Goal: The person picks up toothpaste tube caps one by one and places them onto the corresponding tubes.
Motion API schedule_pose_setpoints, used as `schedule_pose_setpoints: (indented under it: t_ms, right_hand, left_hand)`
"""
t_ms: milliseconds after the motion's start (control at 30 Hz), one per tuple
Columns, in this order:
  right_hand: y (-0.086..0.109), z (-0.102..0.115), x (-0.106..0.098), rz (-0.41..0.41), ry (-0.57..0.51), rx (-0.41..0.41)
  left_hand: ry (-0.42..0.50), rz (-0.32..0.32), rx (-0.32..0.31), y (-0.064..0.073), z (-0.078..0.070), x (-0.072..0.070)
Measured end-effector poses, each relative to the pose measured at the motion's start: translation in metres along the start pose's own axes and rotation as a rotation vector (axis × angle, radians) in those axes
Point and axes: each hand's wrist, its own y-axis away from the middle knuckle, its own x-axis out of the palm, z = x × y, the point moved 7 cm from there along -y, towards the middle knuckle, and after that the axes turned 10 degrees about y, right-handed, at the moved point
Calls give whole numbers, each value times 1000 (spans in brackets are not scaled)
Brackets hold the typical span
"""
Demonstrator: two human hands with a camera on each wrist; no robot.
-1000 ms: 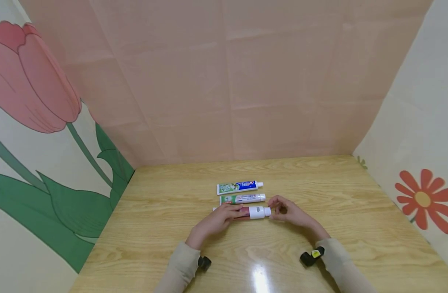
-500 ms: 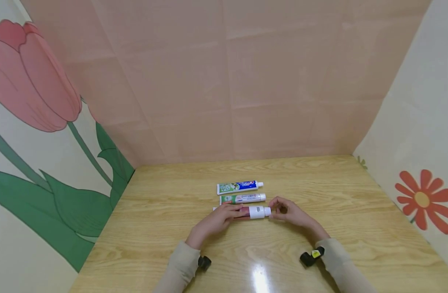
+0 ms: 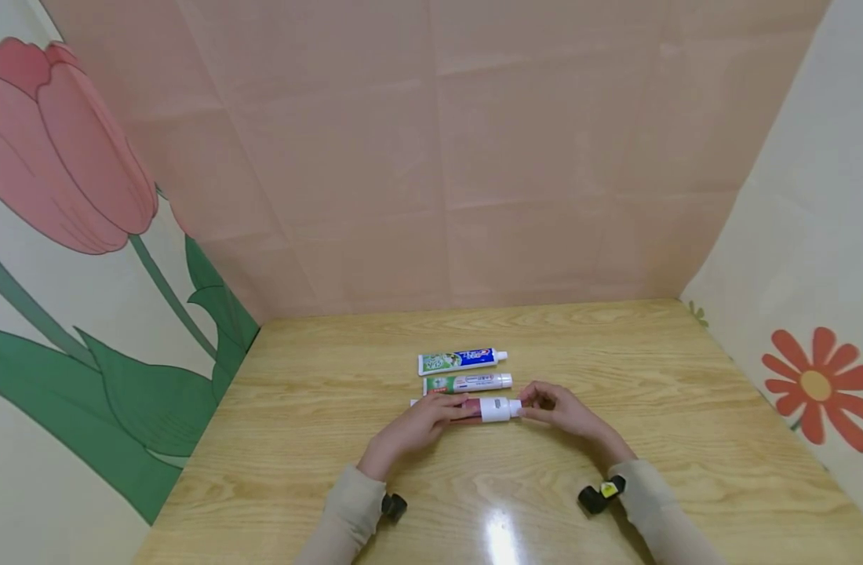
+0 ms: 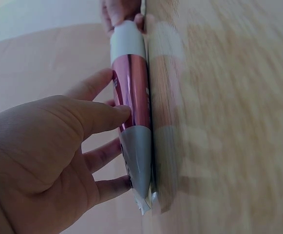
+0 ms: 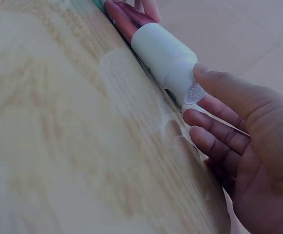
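Observation:
A red and white toothpaste tube lies flat on the wooden table, its white cap pointing right. My left hand holds the tube's body, thumb on the near side and fingers along the far side; it hides much of the tube's left half in the head view. At the other end, my right hand pinches the cap, its thumb against the cap's edge and its fingers bent around the far side. Part of that grip is hidden in the right wrist view.
Just behind lies a green and white toothpaste tube. A blue and green toothpaste tube is parallel to it, farther back. Both have caps pointing right. A pink cloth hangs along the table's back edge.
The right hand's thumb and fingers have shifted slightly at the cap. The left hand and all the tubes stay in place.

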Motion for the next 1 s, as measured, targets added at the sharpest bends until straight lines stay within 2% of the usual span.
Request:
schedule_pose_setpoints:
  t_ms: [233,533,767,1000]
  right_hand:
    - [1,2,-1,-12,53,21]
    - [8,35,-11,5,67,49]
    - [3,9,-3,-31,103,55]
    - [0,4,2,16,2,-3]
  left_hand:
    - [3,-3,-2,0,0,0]
    - [-16,-18,27,0,-2,-1]
    - [-6,0,2,0,-1,-1]
    - [-11,-1,3,0,-1,-1]
